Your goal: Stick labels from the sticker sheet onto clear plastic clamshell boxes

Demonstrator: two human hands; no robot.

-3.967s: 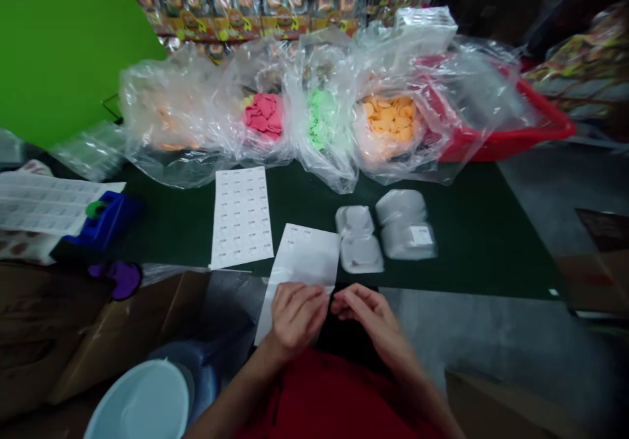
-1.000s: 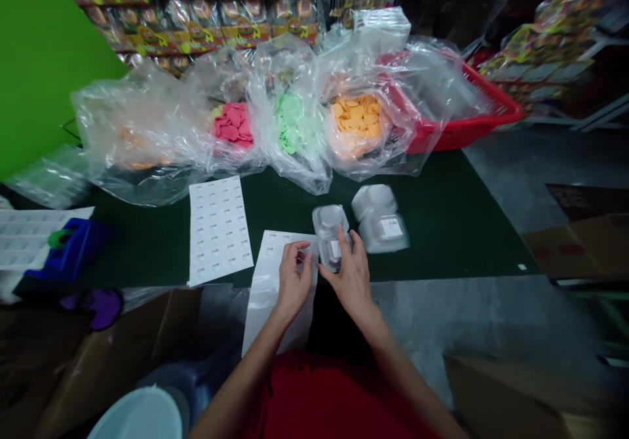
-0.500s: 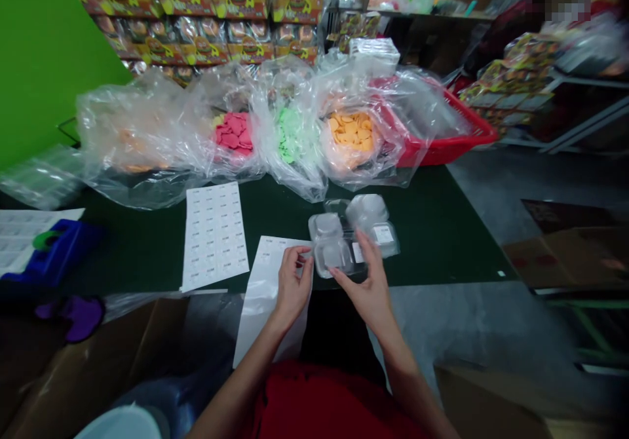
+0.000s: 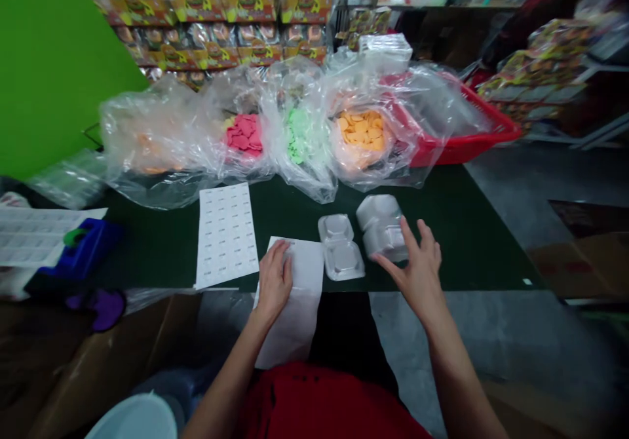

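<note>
My left hand (image 4: 276,280) lies on a mostly bare white label sheet (image 4: 299,295), its fingers curled at the top edge over the last small labels. That sheet hangs over the table's front edge. My right hand (image 4: 417,265) has its thumb and fingers spread at the near right side of a stack of clear plastic clamshell boxes (image 4: 381,219); whether it touches the stack is hard to tell. Between the hands an opened clear clamshell box (image 4: 341,249) lies flat on the dark green table. A full sheet of labels (image 4: 227,232) lies left of my left hand.
Behind, clear bags hold pink (image 4: 244,134), green (image 4: 295,136) and orange pieces (image 4: 362,131). A red basket (image 4: 472,144) stands at the back right. Left is a blue tape dispenser (image 4: 86,246). Packaged burger toys (image 4: 246,3) are stacked at the back. A pale bucket (image 4: 135,419) stands below.
My right hand has moved right, from the boxes in the middle to the stack. One box has joined the stack. My left hand has shifted left onto the sheet's top.
</note>
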